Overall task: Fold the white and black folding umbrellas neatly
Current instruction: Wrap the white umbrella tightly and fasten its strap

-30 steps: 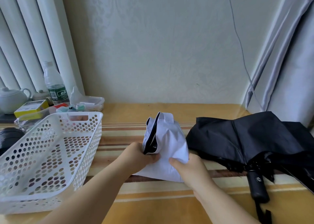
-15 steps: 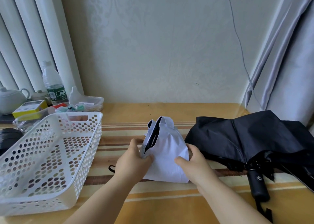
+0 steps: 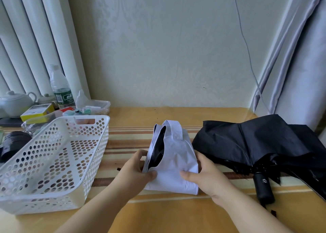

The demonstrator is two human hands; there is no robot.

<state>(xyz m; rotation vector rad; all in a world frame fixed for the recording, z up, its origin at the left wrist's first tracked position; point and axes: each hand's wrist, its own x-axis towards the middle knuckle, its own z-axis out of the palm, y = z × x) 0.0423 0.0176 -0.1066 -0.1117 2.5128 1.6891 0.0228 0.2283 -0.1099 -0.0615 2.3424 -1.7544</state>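
The white umbrella point(image 3: 174, 160), with a black lining showing in its folds, lies bunched at the middle of the table. My left hand point(image 3: 135, 172) grips its left edge, thumb pressed on the cloth. My right hand point(image 3: 206, 176) holds its right side, thumb on top. A white strap loop stands up at the umbrella's far end. The black umbrella point(image 3: 250, 144) lies loosely collapsed to the right, its black handle point(image 3: 263, 186) pointing toward me.
A white perforated basket point(image 3: 53, 162) stands at the left. Behind it are a water bottle point(image 3: 60, 89), a teapot point(image 3: 14, 102), a yellow box and small clutter. A dark bundle point(image 3: 12, 144) lies at the far left. Curtains hang right, a cable runs down the wall.
Both hands shifted their grip on the white umbrella and pulled the cloth flatter and slightly nearer. The black umbrella and the basket have not moved.
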